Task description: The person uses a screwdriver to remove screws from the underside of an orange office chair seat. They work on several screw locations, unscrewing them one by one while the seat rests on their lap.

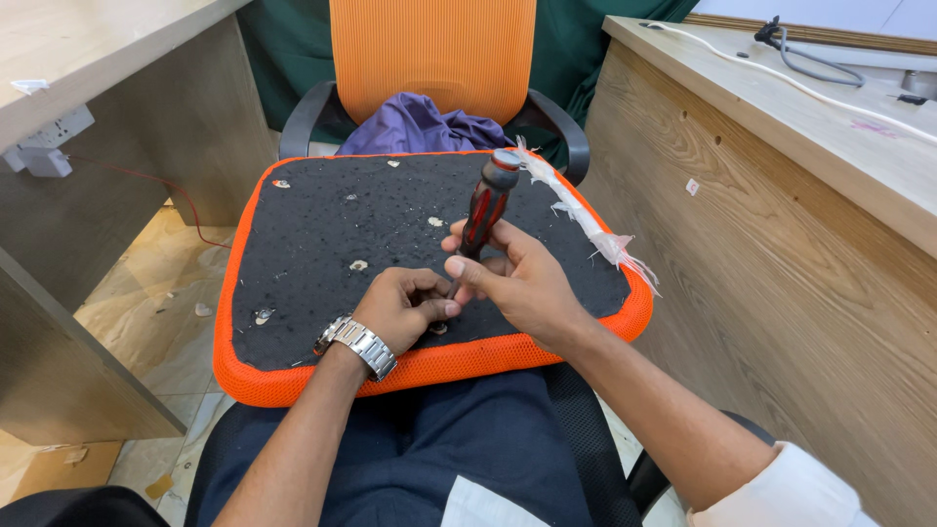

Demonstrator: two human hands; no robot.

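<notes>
My right hand (517, 283) fingers wrap the screwdriver (483, 215); my left hand (405, 307) fingers pinch its tip against the seat cushion (322, 244).

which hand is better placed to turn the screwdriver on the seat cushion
Right. The right hand already grips the red and black screwdriver by its handle, while the left hand rests on the upturned seat cushion beside the tip.

1. the orange-edged black padded seat cushion (322, 244) lies across the person's lap.
2. behind the cushion stands an orange mesh office chair (432, 54), a purple cloth (415, 125) on its seat.
3. left of the cushion: a wooden desk (88, 39).
4. right of the cushion: a wooden counter (781, 195).
</notes>
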